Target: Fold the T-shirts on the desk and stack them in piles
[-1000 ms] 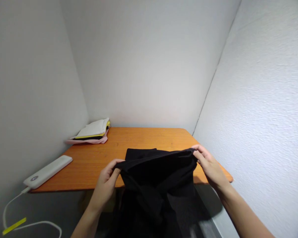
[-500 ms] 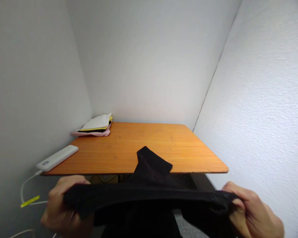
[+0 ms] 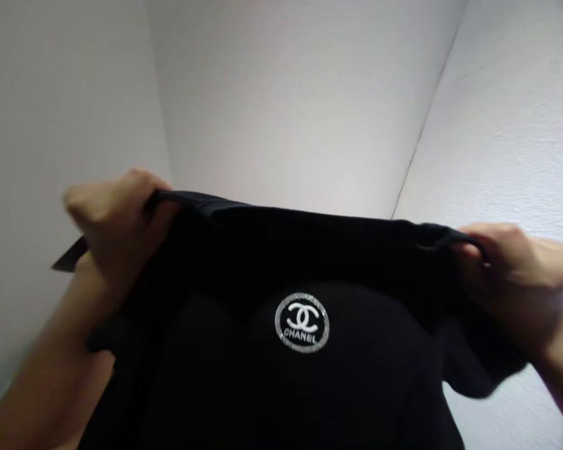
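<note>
A black T-shirt (image 3: 244, 369) hangs in front of me, stretched wide between my hands. On its front is a round silver-rimmed emblem (image 3: 302, 322) with white interlocked letters and the word CHANEL. My left hand (image 3: 117, 203) is closed on the shirt's top edge at the left. At the right end of that edge, my right hand (image 3: 507, 256) grips the cloth in the same way, a little lower. Short sleeves droop below both hands. The bottom of the shirt runs out of the picture, and both hands are slightly blurred.
Pale walls stand close on the left (image 3: 65, 94), ahead (image 3: 286, 112) and on the right (image 3: 520, 125). A dark seam runs down the corner at the right. The spread shirt blocks the view of what lies below and ahead.
Both hands have risen, lifting the shirt from low in front until its emblem shows. The wooden table, the folded cloths and the white power bank are out of sight now.
</note>
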